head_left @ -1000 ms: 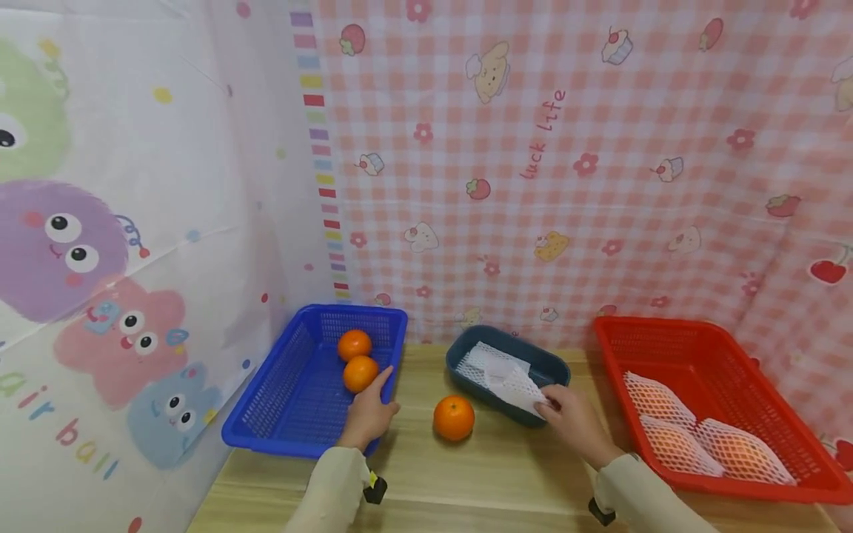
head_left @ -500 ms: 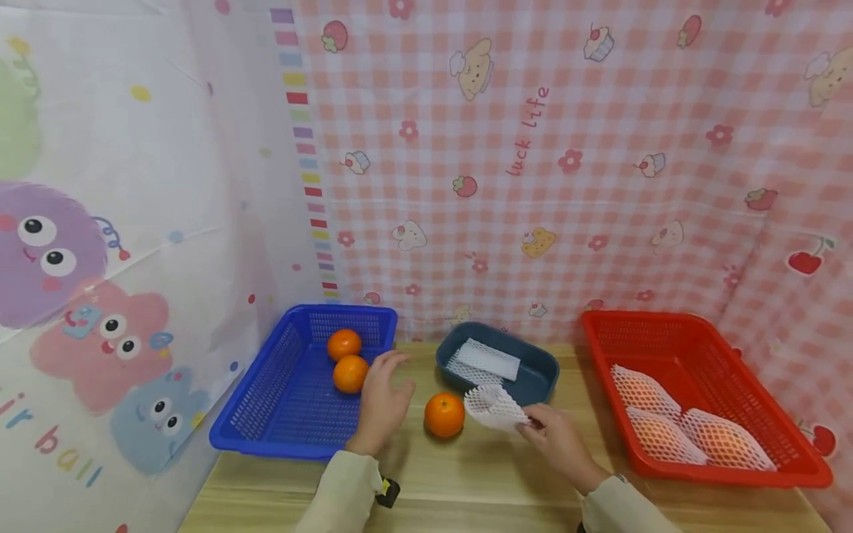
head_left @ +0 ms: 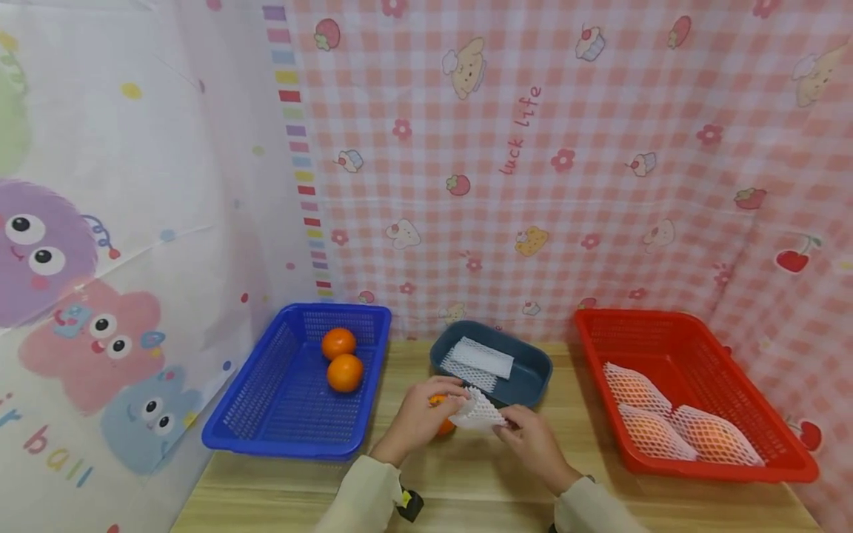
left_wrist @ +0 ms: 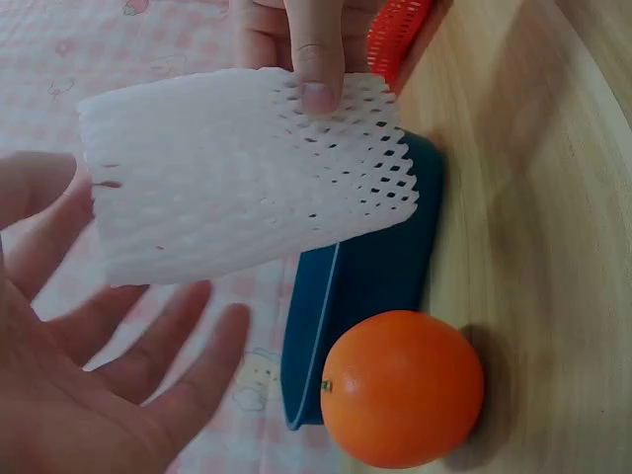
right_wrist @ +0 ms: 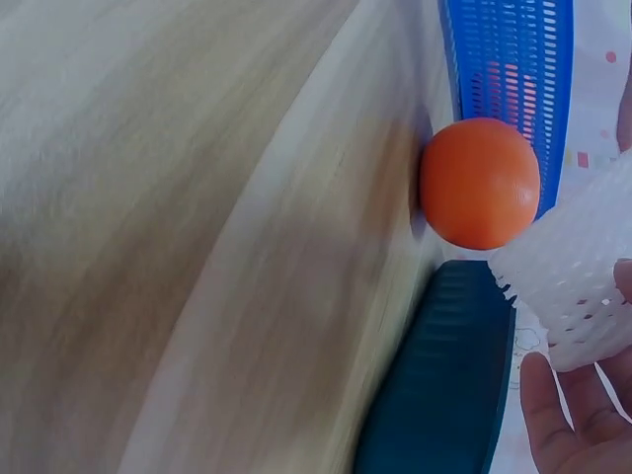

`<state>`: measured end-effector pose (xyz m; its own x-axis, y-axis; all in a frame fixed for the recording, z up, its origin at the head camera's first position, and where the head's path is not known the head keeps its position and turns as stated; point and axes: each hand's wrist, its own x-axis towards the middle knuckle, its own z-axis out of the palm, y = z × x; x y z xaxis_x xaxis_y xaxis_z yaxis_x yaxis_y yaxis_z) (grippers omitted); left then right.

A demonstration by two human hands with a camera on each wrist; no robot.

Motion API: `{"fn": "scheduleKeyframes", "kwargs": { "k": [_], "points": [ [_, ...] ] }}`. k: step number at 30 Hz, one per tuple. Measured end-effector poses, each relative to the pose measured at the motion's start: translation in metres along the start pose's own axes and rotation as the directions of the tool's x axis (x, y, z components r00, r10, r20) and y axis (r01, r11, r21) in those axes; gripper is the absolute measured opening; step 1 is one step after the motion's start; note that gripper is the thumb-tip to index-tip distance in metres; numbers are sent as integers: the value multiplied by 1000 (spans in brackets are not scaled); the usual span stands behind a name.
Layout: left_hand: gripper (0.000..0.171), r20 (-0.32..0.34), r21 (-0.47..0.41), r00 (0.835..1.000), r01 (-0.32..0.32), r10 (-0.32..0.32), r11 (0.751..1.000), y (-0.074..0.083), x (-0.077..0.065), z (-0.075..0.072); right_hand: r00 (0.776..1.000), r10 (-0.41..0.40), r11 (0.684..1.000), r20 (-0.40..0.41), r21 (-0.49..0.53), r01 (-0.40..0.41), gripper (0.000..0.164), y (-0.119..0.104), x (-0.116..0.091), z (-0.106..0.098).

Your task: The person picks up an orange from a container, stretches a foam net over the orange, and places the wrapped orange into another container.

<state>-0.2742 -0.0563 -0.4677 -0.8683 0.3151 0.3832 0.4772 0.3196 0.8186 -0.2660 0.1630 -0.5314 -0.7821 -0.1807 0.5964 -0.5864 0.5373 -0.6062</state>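
My right hand [head_left: 533, 444] pinches a white foam fruit net [left_wrist: 217, 178] by one end, thumb on top. The net is flattened and held up above the table. At its other end is my left hand [head_left: 423, 418], fingers spread and thumb apart in the left wrist view. A loose orange [left_wrist: 403, 390] sits on the table below the net; in the head view the left hand and net mostly cover it. Behind the hands stands a dark teal tray [head_left: 529, 381] with more white foam nets [head_left: 483, 357] lying in it.
A blue basket [head_left: 280, 414] at the left holds two bare oranges [head_left: 344, 372]. At the right, a red basket [head_left: 693, 363] contains several net-wrapped oranges [head_left: 718, 437]. The wooden table [head_left: 480, 492] ends at patterned cloth hangings [head_left: 493, 274] behind and at the sides.
My right hand has lifted the foam net out of the teal tray and brought it left, over the loose orange. The left hand has moved right from the blue basket to the net.
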Motion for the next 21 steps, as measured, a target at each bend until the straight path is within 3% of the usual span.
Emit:
{"fn": "scheduleKeyframes", "kwargs": {
  "k": [4, 9, 12, 15, 21],
  "points": [
    [16, 27, 16, 1000, 6, -6, 1000, -1, -1, 3, 1000, 5, 1000, 25, -9, -5, 24, 1, -2, 2],
    [11, 11, 200, 998, -56, 55, 978, -7, 0, 9, 996, -22, 1000, 89, 16, 21, 46, -4, 1, -3],
    [15, 13, 337, 996, -82, 83, 938, -9, 0, 12, 997, -44, 992, 70, 125, 35, 54, -13, 7, -6],
    [21, 31, 432, 995, -102, 98, 896, -8, -1, 16, 999, -52, 975, 8, 218, 49, 45, -27, 18, -3],
    [11, 61, 574, 983, -175, 171, 800, -5, 1, 25, 998, -68, 975, -8, 209, 68, 22, -50, 33, 12]
  ]
}}
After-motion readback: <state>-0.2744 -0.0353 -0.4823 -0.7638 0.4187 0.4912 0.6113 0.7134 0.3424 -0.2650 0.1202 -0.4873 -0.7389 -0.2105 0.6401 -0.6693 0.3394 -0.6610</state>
